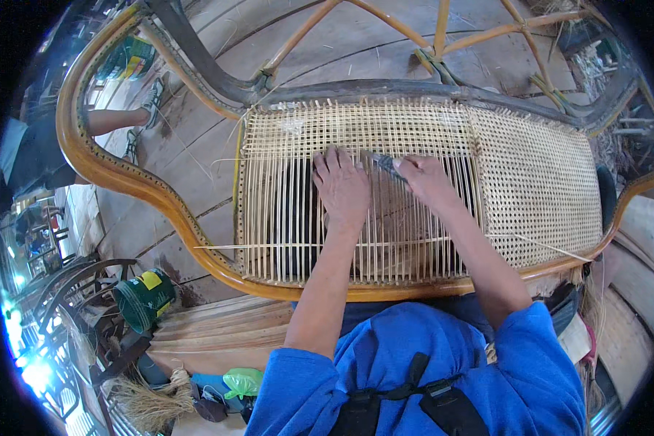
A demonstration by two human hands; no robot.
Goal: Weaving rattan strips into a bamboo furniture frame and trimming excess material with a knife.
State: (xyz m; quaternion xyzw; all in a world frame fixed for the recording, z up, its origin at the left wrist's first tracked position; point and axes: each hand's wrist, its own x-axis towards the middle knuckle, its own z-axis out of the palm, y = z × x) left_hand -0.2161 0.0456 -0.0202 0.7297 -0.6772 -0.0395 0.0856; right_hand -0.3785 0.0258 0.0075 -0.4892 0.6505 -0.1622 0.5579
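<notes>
A wooden furniture frame [196,236] lies before me, filled with pale cane webbing [356,120]. The left panel's far part is woven into a mesh, while its near part has only lengthwise cane strands [392,254] with gaps between them. My left hand [341,187] lies flat on these strands, fingers stretched out and slightly apart, tips near the woven edge. My right hand [425,178] grips a small hand tool [386,166] with a dark patterned grip and a narrow metal end. That end touches or nearly touches the weave's edge; its exact kind is unclear. One loose cane strip [283,245] crosses the strands nearer me.
The right panel [541,189] is fully woven cane. Curved wooden rails [385,18] extend at the far side. A dark green bucket [144,299] and a bundle of fibres [149,403] are at the lower left. Another person's leg [116,120] shows at the far left.
</notes>
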